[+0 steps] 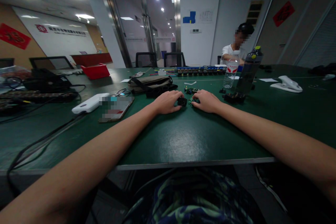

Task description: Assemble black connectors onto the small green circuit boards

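On the green table (178, 140), my left hand (168, 102) has its thumb and fingers around a small black part (182, 102). Just to the right, my right hand (208, 100) pinches at a small green piece (193, 102), partly hidden by the fingers. A little pile of green pieces (191, 90) lies right behind both hands. A thin white strip (190, 83) rests beyond that pile.
A grey-brown bag (149, 84), a phone (117, 110) and a white power bank (90, 103) with cables lie left. Two bottles (231, 73) (249, 73), black parts (234, 98) and a white scanner-like device (287, 84) stand right. A person (232, 50) sits across the table.
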Demonstrator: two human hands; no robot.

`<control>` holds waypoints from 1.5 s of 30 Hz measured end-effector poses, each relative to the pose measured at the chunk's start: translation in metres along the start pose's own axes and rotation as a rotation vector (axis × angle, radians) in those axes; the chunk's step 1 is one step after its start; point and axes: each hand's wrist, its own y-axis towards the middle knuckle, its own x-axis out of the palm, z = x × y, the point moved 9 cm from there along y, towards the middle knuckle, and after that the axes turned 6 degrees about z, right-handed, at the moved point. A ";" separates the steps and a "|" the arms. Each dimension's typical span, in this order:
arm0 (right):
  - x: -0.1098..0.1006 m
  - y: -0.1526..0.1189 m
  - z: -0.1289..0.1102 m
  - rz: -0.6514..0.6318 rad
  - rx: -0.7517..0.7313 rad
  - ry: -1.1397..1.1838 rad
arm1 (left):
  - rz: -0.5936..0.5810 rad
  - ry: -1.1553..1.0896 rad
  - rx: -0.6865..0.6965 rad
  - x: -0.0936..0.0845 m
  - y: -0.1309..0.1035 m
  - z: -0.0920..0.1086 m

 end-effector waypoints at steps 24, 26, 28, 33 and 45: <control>0.018 0.005 0.039 -0.094 0.069 0.027 | -0.050 -0.037 -0.012 0.006 0.000 -0.003; 0.015 0.005 0.037 -0.063 0.064 0.048 | -0.043 -0.034 -0.009 0.006 -0.001 -0.003; 0.012 0.005 0.035 -0.028 0.055 0.073 | -0.037 -0.030 -0.009 0.006 -0.001 -0.003; 0.006 0.004 0.034 0.019 0.055 0.105 | -0.039 -0.021 -0.013 0.006 0.000 -0.003; -0.016 0.007 0.069 0.134 0.183 0.047 | -0.065 -0.025 -0.032 0.006 -0.001 -0.002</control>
